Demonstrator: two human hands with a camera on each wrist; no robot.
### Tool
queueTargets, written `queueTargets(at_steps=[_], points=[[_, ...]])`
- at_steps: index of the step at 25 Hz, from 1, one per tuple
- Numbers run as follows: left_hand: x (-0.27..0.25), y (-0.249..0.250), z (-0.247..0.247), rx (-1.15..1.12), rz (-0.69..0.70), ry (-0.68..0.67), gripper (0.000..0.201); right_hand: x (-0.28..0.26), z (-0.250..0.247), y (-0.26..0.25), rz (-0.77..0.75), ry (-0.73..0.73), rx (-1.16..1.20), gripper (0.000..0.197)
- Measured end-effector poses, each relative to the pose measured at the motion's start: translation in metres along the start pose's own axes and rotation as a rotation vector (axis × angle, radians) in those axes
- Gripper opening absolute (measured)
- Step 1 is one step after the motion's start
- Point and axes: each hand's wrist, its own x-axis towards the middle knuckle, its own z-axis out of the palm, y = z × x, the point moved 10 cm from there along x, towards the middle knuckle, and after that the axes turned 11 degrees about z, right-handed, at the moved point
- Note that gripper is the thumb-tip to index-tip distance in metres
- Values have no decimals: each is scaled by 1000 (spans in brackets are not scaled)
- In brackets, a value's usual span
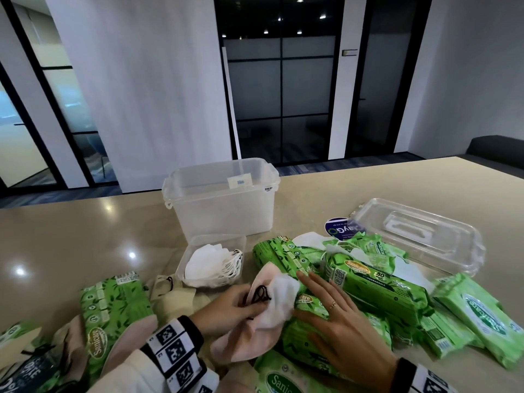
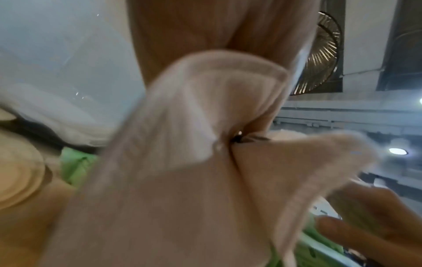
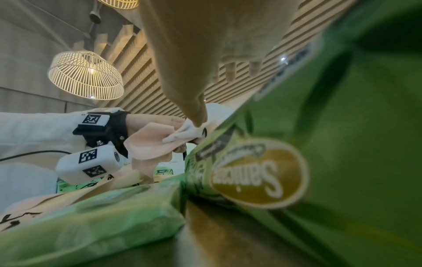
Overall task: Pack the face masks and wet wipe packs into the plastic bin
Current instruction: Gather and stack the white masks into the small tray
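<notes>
— Why are we holding the pink face mask [image 1: 256,282] and the white face mask [image 1: 280,300] together in the left hand [image 1: 226,309]?

— We are gathering them as a pair: the left grip is pinching both masks where the black ear loops [image 1: 259,293] bunch, which probably keeps the loops from snagging on the packs. In the left wrist view the pink cloth is filling nearly everything, folded around that pinch.

— And the right hand [image 1: 337,321]?

— We are laying it flat, fingers spread, on a green wet wipe pack [image 1: 307,306] in the heap just beside the masks (holding nothing, only pressing). We judge it is steadying the pile while the masks are coming free.

— Where are things waiting?

— The plastic bin [image 1: 224,199] is standing open farther back on the surface [image 1: 85,231], looking empty as far as we can tell, its clear lid [image 1: 419,236] lying off to the right. A small clear tub [image 1: 215,260] in front of the bin is holding white masks already stacked. More packs are lying scattered left and right of our hands.

— So packing is barely starting?

— We are judging so; nothing seems to sit in the bin yet.
</notes>
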Motion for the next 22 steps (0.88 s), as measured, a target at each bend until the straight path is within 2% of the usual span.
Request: queueTargets(at_steps=[3, 4, 8, 12, 15, 16, 18, 20, 21, 22], points=[[-8, -4, 7, 35, 3, -91, 53, 2, 8, -9, -58, 7, -34, 39], [-10, -7, 9, 40, -21, -114, 57, 2, 10, -12, -69, 12, -22, 36], [-13, -4, 8, 56, -36, -141, 40, 2, 12, -20, -54, 44, 62, 22], [-15, -9, -7, 91, -60, -106, 33, 4, 16, -25, -56, 49, 111, 18], [-17, -24, -38, 292, -82, -8, 52, 4, 17, -27, -67, 63, 149, 21], [-18, -24, -48, 400, -85, 46, 49, 4, 18, -27, -63, 61, 160, 24], [-22, -13, -68, 615, -84, 221, 53, 4, 18, -27, -44, 41, 183, 33], [-25, 18, -71, 645, 57, 373, 53, 4, 17, -24, -16, 11, 251, 40], [-24, 32, -63, 582, 152, 371, 50, 5, 16, -22, -1, 3, 304, 40], [-24, 44, -51, 501, 205, 313, 50, 5, 15, -20, 15, 4, 354, 40]])
